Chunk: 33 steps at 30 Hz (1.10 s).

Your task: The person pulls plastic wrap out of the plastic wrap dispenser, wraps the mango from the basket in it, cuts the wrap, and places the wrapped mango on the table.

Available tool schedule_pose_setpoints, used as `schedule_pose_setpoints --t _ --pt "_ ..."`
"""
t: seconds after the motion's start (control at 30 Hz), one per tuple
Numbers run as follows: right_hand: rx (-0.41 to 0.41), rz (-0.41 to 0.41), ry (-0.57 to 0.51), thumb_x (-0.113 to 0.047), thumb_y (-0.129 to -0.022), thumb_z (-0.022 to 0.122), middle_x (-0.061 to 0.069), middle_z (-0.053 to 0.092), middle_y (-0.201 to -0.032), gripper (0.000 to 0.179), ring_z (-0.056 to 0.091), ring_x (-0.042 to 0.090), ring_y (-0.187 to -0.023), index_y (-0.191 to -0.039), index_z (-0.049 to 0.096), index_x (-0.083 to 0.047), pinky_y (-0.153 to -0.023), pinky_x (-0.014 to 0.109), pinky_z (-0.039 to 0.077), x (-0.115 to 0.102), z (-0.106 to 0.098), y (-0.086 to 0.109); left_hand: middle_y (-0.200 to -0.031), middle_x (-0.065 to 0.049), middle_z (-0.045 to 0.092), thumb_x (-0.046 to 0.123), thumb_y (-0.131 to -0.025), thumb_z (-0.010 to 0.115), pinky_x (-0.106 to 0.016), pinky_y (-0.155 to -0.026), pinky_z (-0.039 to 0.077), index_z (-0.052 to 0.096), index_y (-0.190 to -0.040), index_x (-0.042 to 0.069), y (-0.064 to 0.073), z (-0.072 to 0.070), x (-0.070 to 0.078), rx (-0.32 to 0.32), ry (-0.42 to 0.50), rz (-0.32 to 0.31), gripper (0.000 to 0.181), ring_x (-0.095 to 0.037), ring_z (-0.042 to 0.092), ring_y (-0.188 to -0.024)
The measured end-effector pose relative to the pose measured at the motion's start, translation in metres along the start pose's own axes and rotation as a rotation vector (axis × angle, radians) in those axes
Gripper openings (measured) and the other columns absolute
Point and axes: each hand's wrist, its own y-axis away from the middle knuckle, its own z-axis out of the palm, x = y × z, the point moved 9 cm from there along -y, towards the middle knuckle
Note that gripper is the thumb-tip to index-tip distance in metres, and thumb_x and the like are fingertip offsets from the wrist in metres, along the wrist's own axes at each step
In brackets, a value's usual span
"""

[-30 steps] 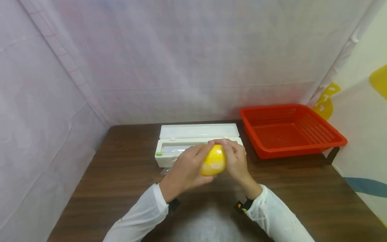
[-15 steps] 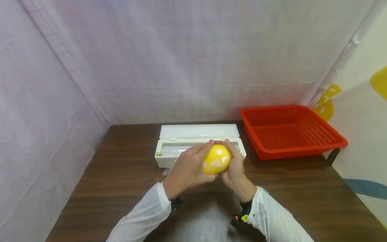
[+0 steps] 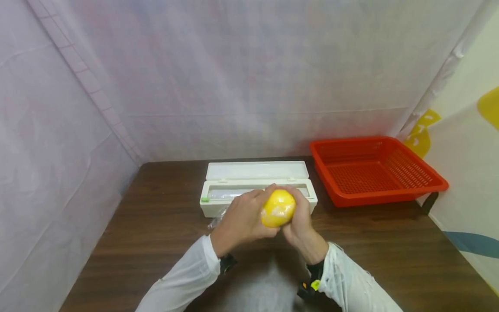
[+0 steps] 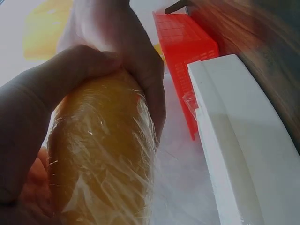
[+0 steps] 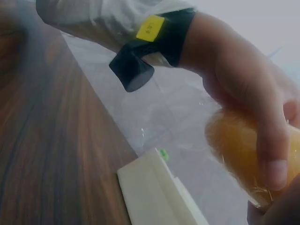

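Both hands hold a smooth, rounded yellow fruit (image 3: 278, 209) between them, raised over the table in front of the white box. Clear cling film, wrinkled and shiny, wraps the fruit, as the left wrist view shows close up. My left hand (image 3: 242, 218) grips it from the left, its thumb along the near side. My right hand (image 3: 303, 229) curls round the right side, with fingertips of both hands meeting near the top. In the right wrist view, a right-hand finger (image 5: 273, 154) presses on the film. Behind the hands, the cling film dispenser box (image 3: 257, 184) stands with its lid raised.
A red plastic basket (image 3: 339, 200) stands at the back right of the dark wooden table (image 3: 156, 242). A loose end of clear film (image 3: 216, 219) hangs at the box's front left. White sheeting (image 3: 249, 86) closes off the back and left.
The right hand has shifted its grip round the fruit's right side, its wrist dropping a little. The fruit has turned and shows a rounder face. Left hand, box and basket stay nearly in place.
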Motion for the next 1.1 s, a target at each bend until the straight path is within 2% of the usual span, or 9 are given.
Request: schedule_pose_setpoints --t 0.2,0.47,0.67,0.77,0.83,0.9,1.0,1.1 --pt "0.005 0.05 0.003 -0.028 -0.102 0.038 -0.003 0.066 -0.099 0.03 0.061 0.015 -0.097 -0.094 0.064 -0.016 -0.092 0.028 0.048 0.008 -0.003 -0.003 -0.09 -0.001 0.069 0.041 -0.066 0.087 -0.029 -0.064 0.055 0.053 -0.137 0.022 -0.001 0.0 0.003 -0.03 -0.038 -0.002 0.081 -0.014 0.063 -0.072" --pt "0.009 0.03 0.038 -0.026 -0.101 0.038 -0.002 0.063 -0.099 0.03 0.06 0.015 -0.094 -0.092 0.066 -0.015 -0.089 0.027 0.049 0.005 -0.005 -0.007 -0.1 -0.003 0.072 0.042 -0.065 0.088 -0.031 -0.068 0.057 0.053 -0.139 0.024 -0.002 0.002 0.002 -0.035 -0.038 -0.001 0.083 -0.015 0.065 -0.078" --pt "0.022 0.058 0.046 -0.024 -0.1 0.038 -0.002 0.064 -0.102 0.032 0.059 0.015 -0.097 -0.092 0.068 -0.016 -0.09 0.029 0.048 0.01 -0.008 -0.009 -0.096 -0.003 0.071 0.045 -0.066 0.088 -0.03 -0.066 0.056 0.051 -0.141 0.022 -0.002 0.007 0.0 -0.073 -0.081 -0.013 0.087 -0.016 0.063 -0.075" --pt "0.012 0.064 0.048 -0.024 -0.099 0.037 -0.002 0.064 -0.104 0.033 0.059 0.016 -0.099 -0.093 0.068 -0.016 -0.091 0.03 0.048 0.012 -0.009 -0.012 -0.101 -0.006 0.072 0.048 -0.068 0.087 -0.032 -0.069 0.057 0.049 -0.144 0.019 -0.001 0.009 -0.001 -0.088 -0.106 -0.029 0.09 -0.018 0.065 -0.078" --pt "-0.001 0.057 0.06 -0.024 -0.1 0.036 -0.002 0.064 -0.104 0.033 0.059 0.015 -0.098 -0.095 0.069 -0.017 -0.09 0.03 0.048 0.012 -0.01 -0.014 -0.107 -0.008 0.072 0.051 -0.07 0.086 -0.037 -0.082 0.058 0.048 -0.145 0.015 0.0 0.012 -0.001 -0.096 -0.141 -0.038 0.092 -0.023 0.068 -0.088" --pt "-0.005 0.054 0.065 -0.024 -0.1 0.037 -0.002 0.065 -0.103 0.033 0.06 0.015 -0.097 -0.094 0.069 -0.016 -0.088 0.03 0.049 0.013 -0.012 -0.016 -0.121 -0.012 0.069 0.057 -0.07 0.085 -0.047 -0.098 0.053 0.046 -0.148 0.013 0.0 0.016 -0.002 -0.114 -0.208 -0.057 0.098 -0.032 0.066 -0.107" --pt "-0.016 0.069 0.071 -0.024 -0.1 0.038 -0.003 0.065 -0.1 0.031 0.061 0.014 -0.092 -0.095 0.067 -0.016 -0.083 0.028 0.051 0.018 -0.014 -0.019 -0.149 -0.02 0.05 0.07 -0.069 0.08 -0.06 -0.116 0.033 0.039 -0.153 0.008 -0.001 0.022 0.001 -0.172 -0.303 -0.061 0.111 -0.047 0.045 -0.137" --pt "-0.052 0.105 0.057 -0.029 -0.103 0.037 -0.005 0.064 -0.098 0.029 0.062 0.01 -0.088 -0.098 0.064 -0.018 -0.079 0.025 0.053 0.023 -0.008 -0.017 -0.164 -0.021 0.028 0.078 -0.076 0.067 -0.063 -0.12 0.023 0.033 -0.156 0.006 -0.005 0.029 0.01 -0.225 -0.291 0.006 0.113 -0.051 0.024 -0.149"
